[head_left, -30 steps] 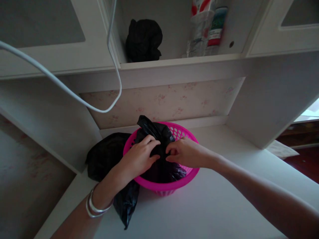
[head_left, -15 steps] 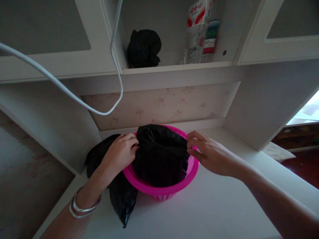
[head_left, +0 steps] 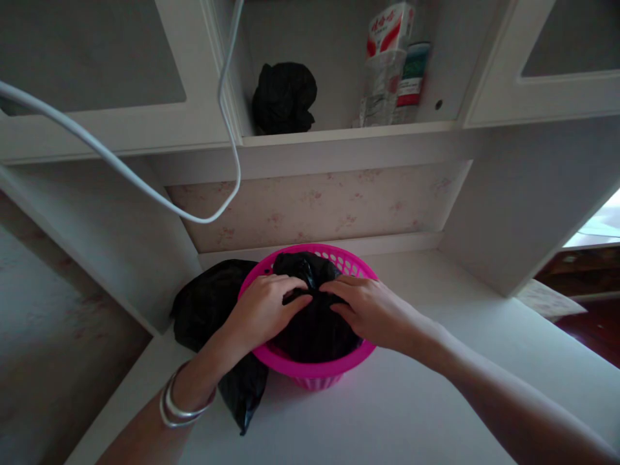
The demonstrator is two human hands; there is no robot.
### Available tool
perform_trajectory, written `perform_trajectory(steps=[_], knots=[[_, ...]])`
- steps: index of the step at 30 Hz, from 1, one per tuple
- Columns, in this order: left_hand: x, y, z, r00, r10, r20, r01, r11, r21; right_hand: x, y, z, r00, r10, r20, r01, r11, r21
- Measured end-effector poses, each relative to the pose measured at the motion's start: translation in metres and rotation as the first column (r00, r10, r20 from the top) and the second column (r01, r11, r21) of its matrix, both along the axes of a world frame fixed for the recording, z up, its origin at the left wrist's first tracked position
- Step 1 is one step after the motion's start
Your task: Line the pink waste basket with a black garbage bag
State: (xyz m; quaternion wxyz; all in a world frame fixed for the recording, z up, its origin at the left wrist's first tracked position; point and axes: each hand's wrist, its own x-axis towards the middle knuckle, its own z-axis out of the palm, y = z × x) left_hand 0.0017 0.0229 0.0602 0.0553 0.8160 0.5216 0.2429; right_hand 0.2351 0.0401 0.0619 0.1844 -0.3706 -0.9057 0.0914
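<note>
A black plastic bag (head_left: pixel 310 332) sits inside a round pink plastic basket (head_left: pixel 310 369) on the white surface. My left hand (head_left: pixel 271 303), with silver bangles at the wrist, pinches the bag's top from the left. From the right, my right hand (head_left: pixel 363 302) grips the gathered plastic close beside it. Both hands are over the basket's middle, and the bag's mouth is drawn together between them. What lies inside the bag is hidden. Another black plastic bag (head_left: pixel 208 303) lies left of the basket, partly behind my left forearm.
A white cable (head_left: pixel 145 187) hangs in front at upper left. On the shelf above stand a crumpled black bundle (head_left: pixel 285 97), a clear plastic bottle (head_left: pixel 385 74) and a green, white and red container (head_left: pixel 411 74). White side panels (head_left: pixel 513 200) flank the surface.
Both hands have moved inward from the basket's left and right rims to its middle. The bag's top has been pulled together, and more of the basket's back rim shows.
</note>
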Motion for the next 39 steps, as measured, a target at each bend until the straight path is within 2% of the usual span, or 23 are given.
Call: perform_trajectory(steps=[3, 6, 9, 11, 13, 14, 17, 19, 22, 24, 26, 27, 28, 30, 32, 33, 35, 36, 37, 38, 39], knots=[[-0.019, 0.003, 0.003, 0.999, -0.023, -0.036, 0.028, 0.991, 0.131, 0.016, 0.001, 0.003, 0.995, -0.046, -0.084, 0.047, 0.999, 0.017], [-0.049, 0.006, 0.007, 0.997, 0.057, 0.043, -0.066, 0.972, 0.225, 0.043, 0.003, -0.001, 0.955, -0.121, -0.272, 0.127, 0.992, 0.004], [-0.077, 0.006, 0.006, 0.976, 0.162, 0.144, -0.188, 0.962, 0.197, 0.068, 0.007, -0.016, 0.866, -0.223, -0.447, 0.196, 0.975, -0.106], [-0.086, 0.002, 0.004, 0.962, 0.202, 0.186, -0.230, 0.963, 0.141, 0.076, 0.008, -0.026, 0.796, -0.263, -0.545, 0.202, 0.964, -0.171], [-0.082, -0.006, 0.003, 0.942, 0.204, 0.265, -0.235, 0.968, 0.091, 0.076, 0.005, -0.030, 0.756, -0.258, -0.602, 0.190, 0.966, -0.176], [-0.076, -0.011, 0.004, 0.926, 0.194, 0.325, -0.228, 0.971, 0.068, 0.073, 0.002, -0.029, 0.761, -0.242, -0.603, 0.182, 0.970, -0.159], [-0.047, -0.020, 0.012, 0.881, 0.141, 0.451, -0.178, 0.983, 0.040, 0.052, -0.008, -0.015, 0.850, -0.185, -0.493, 0.187, 0.981, -0.044], [-0.026, -0.019, 0.018, 0.913, 0.092, 0.397, -0.135, 0.987, 0.082, 0.035, -0.012, -0.006, 0.916, -0.159, -0.368, 0.195, 0.979, 0.063], [-0.004, -0.010, 0.022, 0.970, 0.053, 0.238, -0.083, 0.990, 0.118, 0.018, -0.014, -0.001, 0.969, -0.027, -0.246, 0.074, 0.981, 0.181], [-0.002, -0.005, 0.020, 0.987, 0.021, 0.162, -0.043, 0.990, 0.131, 0.019, -0.014, -0.002, 0.965, 0.055, -0.258, 0.014, 0.966, 0.257], [-0.013, -0.004, 0.017, 0.987, 0.034, 0.154, -0.060, 0.984, 0.169, 0.031, -0.014, -0.005, 0.931, 0.022, -0.365, 0.087, 0.956, 0.280], [-0.023, -0.005, 0.015, 0.975, 0.080, 0.209, -0.119, 0.976, 0.180, 0.040, -0.012, -0.007, 0.888, -0.038, -0.459, 0.167, 0.955, 0.245], [-0.036, -0.007, 0.014, 0.946, 0.147, 0.290, -0.204, 0.963, 0.176, 0.050, -0.010, -0.010, 0.813, -0.114, -0.571, 0.250, 0.954, 0.166], [-0.063, -0.010, 0.012, 0.830, 0.299, 0.470, -0.391, 0.914, 0.111, 0.072, -0.002, -0.018, 0.561, -0.268, -0.784, 0.332, 0.940, -0.083], [-0.087, -0.016, 0.013, 0.726, 0.351, 0.592, -0.457, 0.889, 0.033, 0.090, 0.007, -0.025, 0.283, -0.380, -0.881, 0.242, 0.917, -0.318], [-0.096, -0.021, 0.014, 0.651, 0.350, 0.673, -0.451, 0.892, -0.027, 0.097, 0.010, -0.028, 0.176, -0.415, -0.893, 0.189, 0.904, -0.383], [-0.103, -0.035, 0.016, 0.477, 0.336, 0.812, -0.429, 0.895, -0.119, 0.104, 0.010, -0.030, 0.024, -0.400, -0.916, 0.177, 0.904, -0.390], [-0.101, -0.045, 0.018, 0.435, 0.316, 0.843, -0.467, 0.880, -0.089, 0.104, 0.006, -0.029, -0.038, -0.350, -0.936, 0.211, 0.913, -0.350], [-0.097, -0.056, 0.019, 0.451, 0.291, 0.844, -0.538, 0.843, -0.003, 0.102, -0.002, -0.026, -0.093, -0.257, -0.962, 0.273, 0.923, -0.273], [-0.091, -0.068, 0.019, 0.513, 0.276, 0.812, -0.610, 0.783, 0.119, 0.098, -0.014, -0.022, -0.126, -0.130, -0.984, 0.359, 0.918, -0.167], [-0.083, -0.079, 0.020, 0.612, 0.272, 0.742, -0.641, 0.720, 0.265, 0.092, -0.028, -0.017, -0.105, -0.025, -0.994, 0.429, 0.901, -0.068]])
